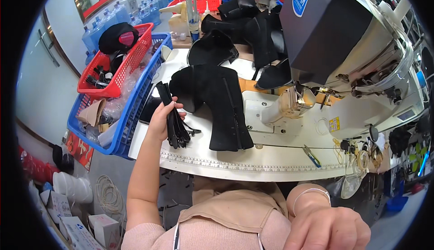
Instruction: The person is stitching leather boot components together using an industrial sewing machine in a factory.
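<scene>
My left hand (160,119) is closed round a bundle of black straps (175,127), held upright over the left part of the white sewing table (199,163). The loose lower ends of the bundle fan out near the tabletop. Just right of it lies a black boot upper (219,107) with a zip down its shaft, toe part toward the left. My right hand (323,229) is raised close to the camera at the lower right, its back showing and fingers curled. Whatever it may hold is hidden. Several more black boot uppers (262,37) are piled at the back.
A sewing machine (294,103) with a dark box-shaped head stands on the right. Thread snips (312,156) lie near the front edge. At the left, a red basket (135,55) sits on a blue crate (120,134). A dark flat thing (150,107) lies behind my left hand.
</scene>
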{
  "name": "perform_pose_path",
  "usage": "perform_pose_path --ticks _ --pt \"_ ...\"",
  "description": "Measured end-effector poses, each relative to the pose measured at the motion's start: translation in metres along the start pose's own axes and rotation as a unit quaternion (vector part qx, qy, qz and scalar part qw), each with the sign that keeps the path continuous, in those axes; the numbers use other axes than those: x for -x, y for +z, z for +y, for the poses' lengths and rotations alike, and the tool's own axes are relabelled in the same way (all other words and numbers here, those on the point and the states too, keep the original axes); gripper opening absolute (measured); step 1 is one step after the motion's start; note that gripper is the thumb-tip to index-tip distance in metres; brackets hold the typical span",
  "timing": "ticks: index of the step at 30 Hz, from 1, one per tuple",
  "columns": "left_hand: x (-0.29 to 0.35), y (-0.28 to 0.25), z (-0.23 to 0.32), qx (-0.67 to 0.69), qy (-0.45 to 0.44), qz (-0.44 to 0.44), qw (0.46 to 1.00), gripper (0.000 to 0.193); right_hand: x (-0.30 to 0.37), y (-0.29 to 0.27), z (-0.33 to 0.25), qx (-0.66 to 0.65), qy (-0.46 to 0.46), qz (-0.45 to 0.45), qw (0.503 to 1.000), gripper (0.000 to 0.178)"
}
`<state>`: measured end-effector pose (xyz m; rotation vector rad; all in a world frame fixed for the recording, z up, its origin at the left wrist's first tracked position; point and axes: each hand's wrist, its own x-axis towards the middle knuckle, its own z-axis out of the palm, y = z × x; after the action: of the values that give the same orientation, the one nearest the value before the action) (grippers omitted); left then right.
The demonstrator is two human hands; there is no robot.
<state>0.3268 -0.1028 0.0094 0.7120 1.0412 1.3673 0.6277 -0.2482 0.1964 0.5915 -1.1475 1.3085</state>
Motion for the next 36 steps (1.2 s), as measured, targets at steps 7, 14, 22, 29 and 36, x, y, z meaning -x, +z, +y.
perform_pose_path --ticks 7,14,22,29,36 --pt "0.017 -0.009 -0.01 0.056 -0.002 -0.06 0.997 0.034 -0.007 -0.013 0.003 -0.056 0.007 -0.058 0.997 0.01" --pt "0.013 -0.015 -0.007 0.094 -0.043 -0.127 0.987 0.044 -0.003 -0.035 -0.002 -0.066 0.069 -0.098 0.991 0.007" --pt "-0.001 -0.006 0.024 -0.622 0.176 0.086 0.758 0.052 0.056 -0.17 0.058 0.61 0.238 0.165 0.738 0.027" --pt "0.12 0.083 -0.041 -0.426 0.103 -0.161 0.884 0.031 -0.013 -0.233 0.125 0.704 0.409 0.019 0.58 0.054" --pt "0.117 0.086 -0.077 -0.375 0.276 -0.009 0.885 0.078 0.032 -0.217 0.138 0.406 0.249 0.393 0.787 0.034"
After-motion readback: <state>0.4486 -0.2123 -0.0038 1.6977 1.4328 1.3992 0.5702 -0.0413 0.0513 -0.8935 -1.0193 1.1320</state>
